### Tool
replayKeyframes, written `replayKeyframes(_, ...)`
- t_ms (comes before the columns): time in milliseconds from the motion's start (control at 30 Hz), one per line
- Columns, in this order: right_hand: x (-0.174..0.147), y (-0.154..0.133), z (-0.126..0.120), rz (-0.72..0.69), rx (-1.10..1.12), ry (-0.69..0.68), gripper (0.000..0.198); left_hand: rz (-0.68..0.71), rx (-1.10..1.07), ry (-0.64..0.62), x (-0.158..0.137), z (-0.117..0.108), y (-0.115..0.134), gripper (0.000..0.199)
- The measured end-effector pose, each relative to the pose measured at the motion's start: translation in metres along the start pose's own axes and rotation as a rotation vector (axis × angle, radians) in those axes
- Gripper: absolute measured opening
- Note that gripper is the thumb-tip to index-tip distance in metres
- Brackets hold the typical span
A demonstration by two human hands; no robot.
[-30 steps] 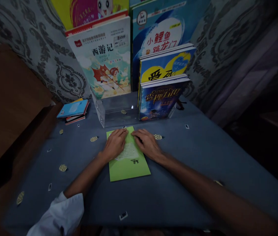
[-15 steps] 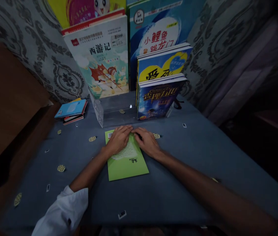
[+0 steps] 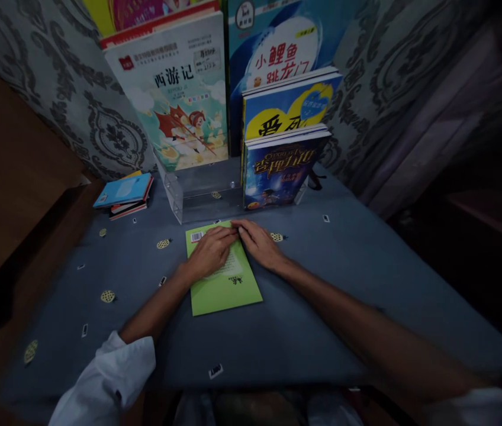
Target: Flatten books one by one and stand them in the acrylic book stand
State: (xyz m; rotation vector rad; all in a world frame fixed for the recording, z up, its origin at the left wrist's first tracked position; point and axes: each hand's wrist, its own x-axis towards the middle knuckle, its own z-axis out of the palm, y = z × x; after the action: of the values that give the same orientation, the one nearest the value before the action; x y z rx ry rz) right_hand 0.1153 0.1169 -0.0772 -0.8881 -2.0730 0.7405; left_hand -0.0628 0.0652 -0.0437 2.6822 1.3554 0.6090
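Note:
A green book [image 3: 227, 300] lies flat on the cloth-covered table, with a barcode at its top left corner and small print in a pale panel. My left hand [image 3: 211, 249] rests across its upper middle, palm down, fingers stretched toward the top right corner. At that corner my right hand [image 3: 260, 244] lies along the book's right edge, fingers extended and touching or nearly touching my left fingertips. Part of the print is hidden under my left hand. Neither hand is wrapped around anything.
Behind the book stands a clear acrylic rack [image 3: 175, 198] holding several upright books, among them a white-and-teal book [image 3: 175, 118] and a dark blue book [image 3: 284, 171]. A small stack of books [image 3: 124, 190] lies at the back left. Patterned curtain [image 3: 118, 136] hangs behind the table [image 3: 366, 284].
The whole view has shifted slightly, so the scene sits a little higher and further left. My right fingers now stretch out flatter over the book's top corner. My left hand stays on the book.

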Motion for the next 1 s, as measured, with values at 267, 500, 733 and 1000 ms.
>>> replayKeyframes(267, -0.001, -0.002, 0.001, -0.009, -0.078, -0.021, 0.033, 0.072, -0.057, -0.064, -0.016, -0.003, 0.021, 0.045)
replayKeyframes(500, -0.002, -0.006, 0.0, -0.02, -0.12, -0.043, 0.035, 0.198, -0.166, -0.081, -0.043, -0.006, 0.055, 0.039)
replayKeyframes(733, -0.002, -0.003, 0.001, -0.034, -0.113, -0.039, 0.035, 0.277, -0.174, -0.096, -0.058, -0.009, 0.076, 0.036)
replayKeyframes(1000, -0.002, -0.001, 0.002, -0.078, -0.125, -0.045, 0.034, 0.197, -0.136, -0.085, -0.058, -0.013, 0.052, 0.037)
